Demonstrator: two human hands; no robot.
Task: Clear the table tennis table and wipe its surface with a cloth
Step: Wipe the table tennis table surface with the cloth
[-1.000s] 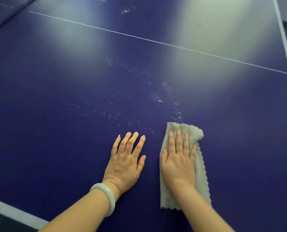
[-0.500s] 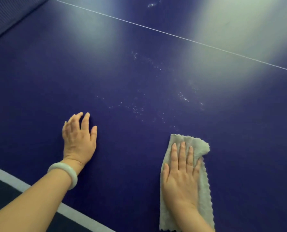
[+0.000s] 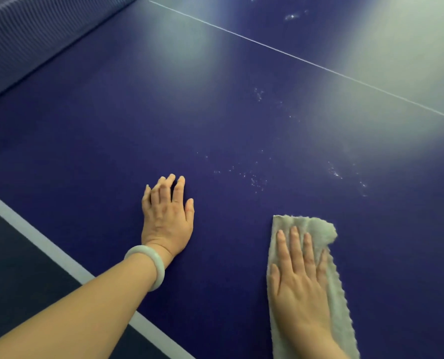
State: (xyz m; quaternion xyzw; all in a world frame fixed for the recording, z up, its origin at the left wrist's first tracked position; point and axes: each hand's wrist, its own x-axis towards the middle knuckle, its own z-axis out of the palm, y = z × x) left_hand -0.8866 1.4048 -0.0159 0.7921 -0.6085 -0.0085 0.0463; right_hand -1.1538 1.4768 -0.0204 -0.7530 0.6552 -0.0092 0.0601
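The dark blue table tennis table (image 3: 112, 141) fills the view. A folded grey cloth (image 3: 340, 301) lies flat on it at the lower right. My right hand (image 3: 297, 283) presses flat on the cloth, fingers straight and together. My left hand (image 3: 167, 216) rests palm down on the bare table to the left, fingers slightly spread, holding nothing. A pale bangle (image 3: 151, 265) is on that wrist. White specks (image 3: 254, 177) lie scattered on the surface just beyond both hands.
The net (image 3: 34, 35) runs along the top left. A thin white centre line (image 3: 306, 60) crosses the far surface. The table's white edge stripe (image 3: 47, 247) runs diagonally at lower left, with dark floor beyond it. More specks (image 3: 291, 16) lie near the top.
My left hand slid away from the cloth toward the table edge. My right hand pulled the cloth back toward me, off the specks. The view shifted left.
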